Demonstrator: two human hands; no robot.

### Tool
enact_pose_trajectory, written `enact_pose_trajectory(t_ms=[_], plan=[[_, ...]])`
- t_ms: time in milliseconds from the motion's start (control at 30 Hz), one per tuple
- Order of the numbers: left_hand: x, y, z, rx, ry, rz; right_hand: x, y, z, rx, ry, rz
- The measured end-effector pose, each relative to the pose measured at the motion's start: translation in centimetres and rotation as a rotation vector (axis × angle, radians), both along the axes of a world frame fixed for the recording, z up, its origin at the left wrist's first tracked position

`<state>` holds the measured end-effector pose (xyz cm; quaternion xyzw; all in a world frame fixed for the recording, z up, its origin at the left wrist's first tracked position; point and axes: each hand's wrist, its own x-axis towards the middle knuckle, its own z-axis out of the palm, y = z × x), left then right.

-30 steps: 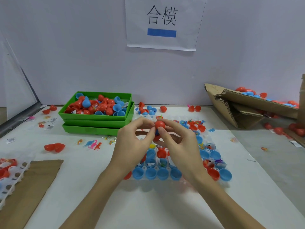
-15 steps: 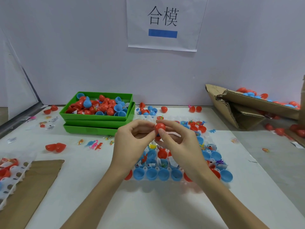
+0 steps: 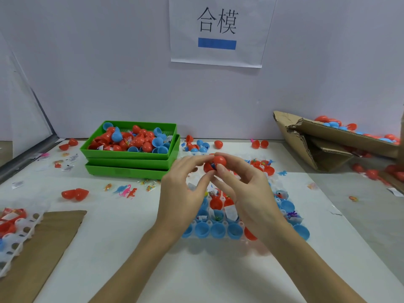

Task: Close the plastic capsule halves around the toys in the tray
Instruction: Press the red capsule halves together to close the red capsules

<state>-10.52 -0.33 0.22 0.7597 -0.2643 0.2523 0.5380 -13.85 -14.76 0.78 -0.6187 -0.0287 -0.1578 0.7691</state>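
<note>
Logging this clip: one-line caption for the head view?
Both hands, left hand and right hand, pinch a red plastic capsule above the white tray of blue capsule halves.

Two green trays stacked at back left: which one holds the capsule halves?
The top green tray, heaped with red and blue halves; the bottom green tray under it shows only its front wall.

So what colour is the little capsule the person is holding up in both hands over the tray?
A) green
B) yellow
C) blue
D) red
D: the capsule pinched between the left hand and the right hand has a red shell, held above the tray of mostly blue halves.
</note>
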Motion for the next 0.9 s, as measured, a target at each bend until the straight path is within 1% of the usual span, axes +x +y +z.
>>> enact_pose_trajectory(t_ms=[67, 133, 300, 333, 400, 467, 600, 700, 800, 900], plan=[[-0.1, 0.0, 0.1, -0.013, -0.030, 0.012, 0.0, -0.3, 0.3, -0.056, -0.014, -0.014], [-0.1, 0.1, 0.2, -0.061, 0.012, -0.046, 0.0, -0.6, 0.5, -0.100, -0.042, -0.019], [0.5, 0.6, 0.5, -0.070, 0.067, -0.146, -0.3, -1.0, 1.0, -0.340, -0.149, -0.075], [0.6, 0.7, 0.5, -0.072, 0.068, -0.163, -0.3, -1.0, 1.1, -0.341, -0.164, -0.074], [0.7, 0.9, 0.5, -0.053, 0.048, -0.190, -0.3, -0.7, 0.9, -0.276, -0.179, -0.065], [0.8, 1.0, 0.6, 0.011, -0.008, -0.181, -0.4, -0.4, 0.8, -0.232, -0.163, -0.077], [1.1, 1.2, 0.4, 0.099, -0.097, -0.161, -0.3, -0.2, 0.6, -0.251, -0.125, -0.088], [1.2, 1.0, 0.4, 0.082, -0.063, -0.187, -0.2, -0.3, 0.6, -0.278, -0.130, -0.071], [1.0, 0.8, 0.5, 0.015, 0.016, -0.211, -0.2, -0.4, 0.7, -0.283, -0.150, -0.074], [0.8, 0.7, 0.5, -0.066, 0.062, -0.222, -0.2, -0.6, 0.9, -0.347, -0.204, -0.117]])
